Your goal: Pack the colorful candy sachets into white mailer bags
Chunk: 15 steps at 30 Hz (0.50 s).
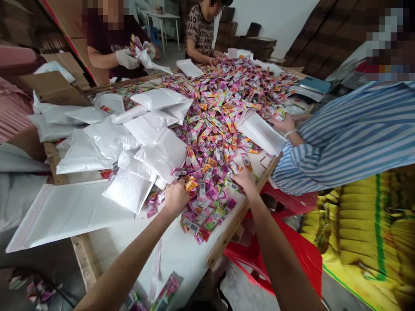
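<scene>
In the head view my left hand (177, 196) is at the near left edge of a heap of small, shiny snack packets (220, 129). Its fingers are curled, with an orange packet (191, 183) at the fingertips. My right hand (245, 180) reaches into the heap's near right side, beside the wooden table rim. The fingers there are bent among packets, and what they hold is hidden. White padded mailers (162, 155), several of them bulging, lie piled to the left of my left hand. One larger, flat mailer (78, 207) overhangs the table's left edge.
The table has a raised wooden rim (227, 235). A co-worker in blue stripes (350, 134) stands close on the right, near a stack of mailers (262, 131). Two other people work across the table. A red stool (292, 246) and yellow sacks (363, 229) are at the lower right.
</scene>
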Each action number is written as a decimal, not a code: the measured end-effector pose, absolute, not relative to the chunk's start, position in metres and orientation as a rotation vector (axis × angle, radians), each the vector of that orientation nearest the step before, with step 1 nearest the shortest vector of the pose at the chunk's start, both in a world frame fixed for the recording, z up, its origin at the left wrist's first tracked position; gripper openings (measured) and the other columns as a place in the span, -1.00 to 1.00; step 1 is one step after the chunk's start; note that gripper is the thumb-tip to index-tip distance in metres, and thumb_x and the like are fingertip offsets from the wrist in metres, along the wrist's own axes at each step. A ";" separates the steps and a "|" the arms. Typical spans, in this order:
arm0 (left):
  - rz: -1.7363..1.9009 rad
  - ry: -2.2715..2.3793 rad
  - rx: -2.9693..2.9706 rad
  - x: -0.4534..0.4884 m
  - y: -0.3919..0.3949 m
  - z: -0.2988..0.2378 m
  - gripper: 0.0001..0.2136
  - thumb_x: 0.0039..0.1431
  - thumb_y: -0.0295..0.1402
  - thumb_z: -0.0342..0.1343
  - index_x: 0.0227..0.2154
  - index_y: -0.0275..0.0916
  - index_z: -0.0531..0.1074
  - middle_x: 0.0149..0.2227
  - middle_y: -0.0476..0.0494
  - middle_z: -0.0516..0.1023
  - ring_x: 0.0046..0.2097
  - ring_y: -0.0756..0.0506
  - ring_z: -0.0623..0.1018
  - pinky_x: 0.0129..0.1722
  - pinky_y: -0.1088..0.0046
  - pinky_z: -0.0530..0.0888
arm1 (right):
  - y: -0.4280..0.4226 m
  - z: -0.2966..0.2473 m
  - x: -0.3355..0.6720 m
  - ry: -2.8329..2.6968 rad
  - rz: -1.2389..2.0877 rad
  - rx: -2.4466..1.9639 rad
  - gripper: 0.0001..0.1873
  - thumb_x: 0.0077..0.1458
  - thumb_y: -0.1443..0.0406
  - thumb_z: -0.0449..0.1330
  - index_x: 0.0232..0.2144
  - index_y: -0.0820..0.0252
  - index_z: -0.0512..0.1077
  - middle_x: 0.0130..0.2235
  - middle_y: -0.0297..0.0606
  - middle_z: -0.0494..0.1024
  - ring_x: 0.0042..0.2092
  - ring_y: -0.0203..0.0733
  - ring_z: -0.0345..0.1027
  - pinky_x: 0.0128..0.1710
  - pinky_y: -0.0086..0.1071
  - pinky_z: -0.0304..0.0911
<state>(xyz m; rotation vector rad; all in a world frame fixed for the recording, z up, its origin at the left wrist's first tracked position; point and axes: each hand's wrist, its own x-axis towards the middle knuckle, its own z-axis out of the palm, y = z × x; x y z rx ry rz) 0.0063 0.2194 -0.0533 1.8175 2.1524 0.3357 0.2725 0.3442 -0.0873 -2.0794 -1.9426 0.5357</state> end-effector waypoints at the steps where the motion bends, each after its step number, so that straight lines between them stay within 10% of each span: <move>1: 0.261 2.188 1.853 0.007 0.223 -0.056 -0.81 0.03 -0.40 -0.02 -0.29 -0.28 0.41 -0.31 -0.28 0.55 -0.23 -0.22 0.53 -0.22 0.29 0.37 | 0.344 -0.089 0.270 -1.913 0.529 -2.153 -0.69 -0.15 0.23 0.20 -0.35 0.37 0.46 -0.37 0.16 0.52 -0.29 0.16 0.43 -0.36 -0.14 0.28; 9: 0.373 2.124 1.986 -0.007 0.199 -0.063 -0.83 -0.05 -0.41 0.02 -0.35 -0.25 0.43 -0.33 -0.21 0.55 -0.21 -0.23 0.50 -0.14 0.25 0.34 | 0.313 -0.090 0.287 -1.703 0.490 -2.062 -0.63 -0.16 0.25 0.16 -0.22 0.23 0.44 -0.21 -0.03 0.53 -0.18 0.04 0.41 -0.18 -0.19 0.29; 15: 1.091 1.686 0.948 -0.017 0.183 -0.059 -0.70 -0.06 -0.31 0.13 -0.22 -0.28 0.42 -0.32 -0.15 0.55 -0.32 -0.15 0.53 -0.33 0.34 0.46 | 0.276 -0.082 0.288 -1.217 1.101 -1.407 -0.64 -0.13 0.19 0.17 -0.22 0.19 0.40 -0.26 -0.20 0.54 -0.17 -0.08 0.41 -0.11 -0.17 0.31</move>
